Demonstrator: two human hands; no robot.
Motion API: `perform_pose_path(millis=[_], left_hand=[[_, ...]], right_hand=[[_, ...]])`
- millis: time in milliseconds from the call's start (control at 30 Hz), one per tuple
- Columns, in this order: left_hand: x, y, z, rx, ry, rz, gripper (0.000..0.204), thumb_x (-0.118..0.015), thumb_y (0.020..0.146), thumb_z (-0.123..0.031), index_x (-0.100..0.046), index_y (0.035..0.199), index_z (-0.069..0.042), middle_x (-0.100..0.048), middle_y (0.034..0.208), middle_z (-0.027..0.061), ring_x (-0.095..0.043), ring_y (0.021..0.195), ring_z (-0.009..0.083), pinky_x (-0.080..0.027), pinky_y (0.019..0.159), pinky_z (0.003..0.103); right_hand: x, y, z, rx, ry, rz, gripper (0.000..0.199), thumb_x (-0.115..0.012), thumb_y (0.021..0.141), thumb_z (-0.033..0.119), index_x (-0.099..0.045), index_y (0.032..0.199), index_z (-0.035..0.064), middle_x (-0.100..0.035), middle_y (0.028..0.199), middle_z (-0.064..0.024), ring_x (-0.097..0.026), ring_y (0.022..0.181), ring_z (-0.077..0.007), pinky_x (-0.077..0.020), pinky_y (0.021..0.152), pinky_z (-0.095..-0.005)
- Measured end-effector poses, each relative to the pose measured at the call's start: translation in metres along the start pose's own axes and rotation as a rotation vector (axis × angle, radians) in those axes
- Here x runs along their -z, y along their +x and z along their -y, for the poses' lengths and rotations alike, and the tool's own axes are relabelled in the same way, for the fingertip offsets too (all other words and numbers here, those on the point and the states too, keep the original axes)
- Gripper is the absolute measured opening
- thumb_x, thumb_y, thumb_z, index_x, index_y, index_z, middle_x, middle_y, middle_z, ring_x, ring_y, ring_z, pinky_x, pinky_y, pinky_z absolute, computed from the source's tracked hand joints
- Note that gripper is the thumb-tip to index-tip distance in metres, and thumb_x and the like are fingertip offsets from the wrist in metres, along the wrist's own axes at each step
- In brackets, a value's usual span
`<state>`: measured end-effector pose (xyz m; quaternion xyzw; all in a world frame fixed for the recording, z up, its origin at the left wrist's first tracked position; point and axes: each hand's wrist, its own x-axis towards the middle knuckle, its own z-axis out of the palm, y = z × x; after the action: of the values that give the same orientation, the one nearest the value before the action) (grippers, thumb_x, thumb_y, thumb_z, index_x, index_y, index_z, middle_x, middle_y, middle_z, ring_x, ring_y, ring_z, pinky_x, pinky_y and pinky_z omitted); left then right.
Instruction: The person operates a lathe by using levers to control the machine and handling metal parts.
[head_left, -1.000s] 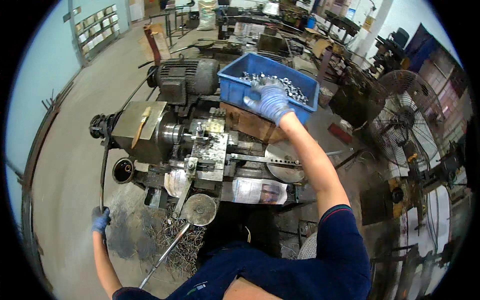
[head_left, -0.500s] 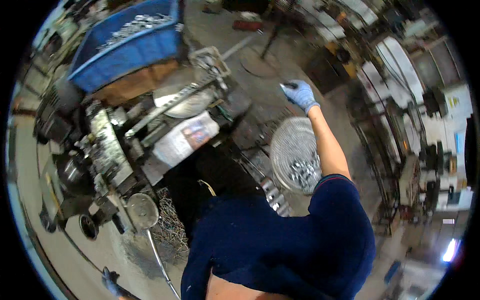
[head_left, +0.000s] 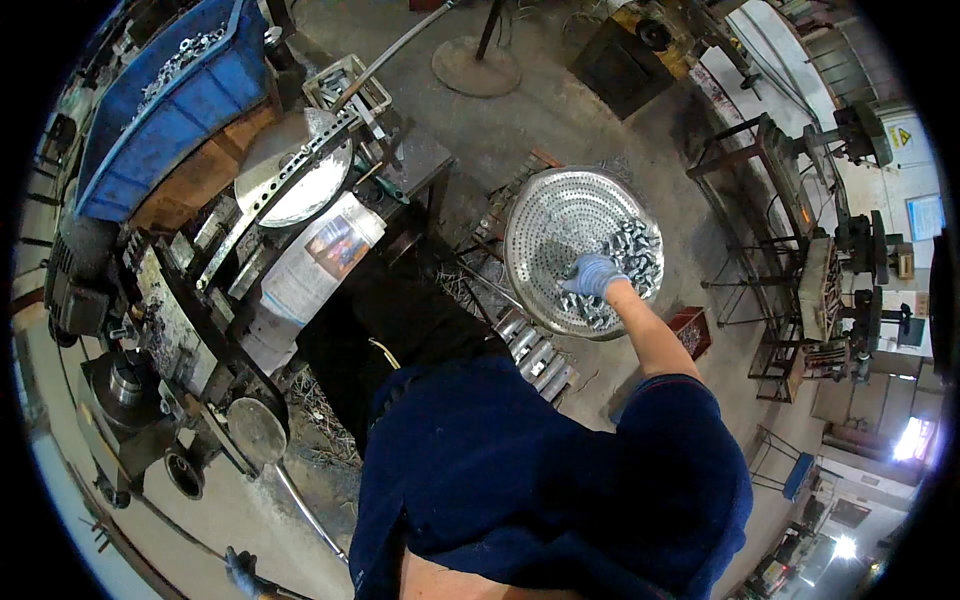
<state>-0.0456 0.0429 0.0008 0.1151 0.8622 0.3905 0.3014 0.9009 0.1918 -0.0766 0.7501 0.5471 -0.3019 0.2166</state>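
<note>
My right hand [head_left: 596,275], in a light blue glove, is over a round perforated metal basin [head_left: 540,220]. Its bent fingers are at the near-left edge of a heap of small shiny metal parts [head_left: 635,250]; whatever lies between the fingertips is too small to make out. Far down at the lower left, my left hand [head_left: 241,570], gloved too, is closed round the end of a long thin rod [head_left: 180,527]. That rod slants up towards a machine [head_left: 125,385] with a dark cylindrical part.
A blue bin [head_left: 175,125] of metal parts stands at the upper left. Nearer are a workbench with a paper sack [head_left: 315,265], a metal bar [head_left: 275,190] and a crate [head_left: 345,88]. Metal cylinders [head_left: 535,355] lie beside the basin, with a red box [head_left: 690,330] right of it.
My right hand has come down from the air beyond the basin onto the heap of parts. The view has shifted, so the bench sits further left. My left hand stays at the rod.
</note>
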Motion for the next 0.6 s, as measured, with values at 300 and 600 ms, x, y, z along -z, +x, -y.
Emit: perform_pose_path(millis=[300,600], left_hand=[[-0.004,-0.011,-0.009,-0.092,0.049,-0.067,0.044,-0.067,0.082,-0.033,-0.056,0.110,-0.001,-0.055,0.072,0.0073,-0.051,0.061,0.0139,-0.047,0.055,0.027],[-0.112,-0.187,-0.162,-0.606,0.184,0.130,0.035,-0.050,0.093,-0.019,-0.054,0.121,0.001,-0.061,0.112,0.0097,-0.056,0.102,0.0179,-0.043,0.091,0.032]], right_hand=[[-0.002,0.045,-0.020,0.083,-0.047,-0.009,0.057,-0.063,0.067,0.049,-0.067,0.096,0.0006,-0.064,0.097,-0.0235,-0.062,0.094,-0.0354,-0.0484,0.084,-0.0413],[0.134,-0.003,0.112,0.474,1.168,-0.401,0.024,-0.072,0.078,0.025,-0.067,0.081,0.0018,-0.067,0.078,-0.0091,-0.060,0.069,-0.0144,-0.0495,0.065,-0.0295]])
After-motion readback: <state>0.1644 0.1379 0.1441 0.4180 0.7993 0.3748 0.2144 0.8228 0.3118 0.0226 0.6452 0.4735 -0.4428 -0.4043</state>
